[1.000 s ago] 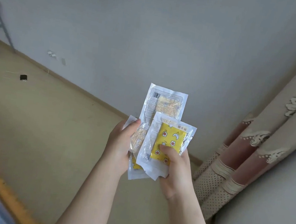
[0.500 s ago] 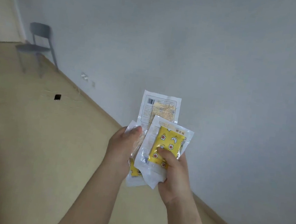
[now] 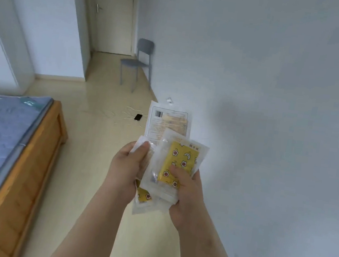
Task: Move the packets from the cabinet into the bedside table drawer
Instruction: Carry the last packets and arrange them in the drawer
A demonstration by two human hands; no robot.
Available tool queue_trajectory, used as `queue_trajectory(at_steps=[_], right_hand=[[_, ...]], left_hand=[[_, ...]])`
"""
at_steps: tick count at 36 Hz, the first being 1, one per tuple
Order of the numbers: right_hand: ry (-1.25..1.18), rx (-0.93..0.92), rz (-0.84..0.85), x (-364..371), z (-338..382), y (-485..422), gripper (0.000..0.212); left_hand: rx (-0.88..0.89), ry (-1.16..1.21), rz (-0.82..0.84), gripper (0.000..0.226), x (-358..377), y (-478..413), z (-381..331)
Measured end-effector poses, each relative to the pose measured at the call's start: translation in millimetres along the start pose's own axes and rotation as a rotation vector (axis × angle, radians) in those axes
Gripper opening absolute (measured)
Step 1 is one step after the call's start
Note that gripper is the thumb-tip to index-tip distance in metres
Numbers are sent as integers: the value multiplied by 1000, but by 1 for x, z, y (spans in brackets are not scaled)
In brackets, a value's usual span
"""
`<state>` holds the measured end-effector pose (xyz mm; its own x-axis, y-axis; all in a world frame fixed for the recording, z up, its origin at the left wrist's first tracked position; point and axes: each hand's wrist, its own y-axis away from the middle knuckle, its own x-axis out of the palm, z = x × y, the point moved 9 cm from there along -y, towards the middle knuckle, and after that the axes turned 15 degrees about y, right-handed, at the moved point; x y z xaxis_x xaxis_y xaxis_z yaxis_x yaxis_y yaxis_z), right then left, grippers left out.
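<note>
To the right of the bed [image 3: 0,149], above the pale glossy floor [image 3: 89,139], I see both hands hold a small fan of packets [image 3: 154,167] between them. The packets are flat pouches of clear, crinkled plastic.

The front packet [image 3: 179,162] has a yellow rectangle inside, printed with small flowers and a moon shape. The right hand [image 3: 187,197] pinches it, with the thumb pressed on the yellow part and the other fingers hidden behind. The back packet [image 3: 167,123] stands up highest and shows a barcode and a block of text too small for me to read. A third packet [image 3: 143,197] sticks out at the bottom, with only a yellow corner visible. The left hand [image 3: 127,166] grips the left edge of the stack, its thumb curled over the front. I cannot tell how many packets are in the stack, because they overlap.

The bed has a blue quilted mattress on an orange-brown wooden frame [image 3: 29,174], and the picture edge cuts it off. Far beyond the bed, a grey chair [image 3: 139,64] with thin legs stands against the white wall [image 3: 276,99], a little blurred. A small black object [image 3: 138,117] lies on the floor to the right of the bed, beside thin pale cords. I cannot make out what it is.
</note>
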<state>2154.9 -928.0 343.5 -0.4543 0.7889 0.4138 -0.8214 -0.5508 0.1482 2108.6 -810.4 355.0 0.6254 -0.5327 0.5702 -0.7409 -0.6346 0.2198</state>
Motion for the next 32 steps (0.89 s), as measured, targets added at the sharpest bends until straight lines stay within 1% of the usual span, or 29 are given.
queue_trajectory(at_steps=[2,5,9,16,22,27,32], right_hand=[[13,17,63,15,-6,-35,28],[22,14,132,36,-7,-85,41],[58,-26,186,66,0,-159,29],[17,5,212,130,15,-294,32],[-15,87,201,158,-2,-397,31],[-11,74,275,189,-15,-495,30],[5,87,300,207,-15,-607,31]], left_hand=[[21,30,-67,13,-10,-32,-6],[31,67,-105,13,-19,-80,-15],[43,119,-110,14,-21,-153,-39],[95,152,-146,13,-18,-288,-105],[47,138,-220,12,-32,-386,-120],[64,181,-279,11,-47,-478,-137],[68,213,-301,12,-42,-587,-150]])
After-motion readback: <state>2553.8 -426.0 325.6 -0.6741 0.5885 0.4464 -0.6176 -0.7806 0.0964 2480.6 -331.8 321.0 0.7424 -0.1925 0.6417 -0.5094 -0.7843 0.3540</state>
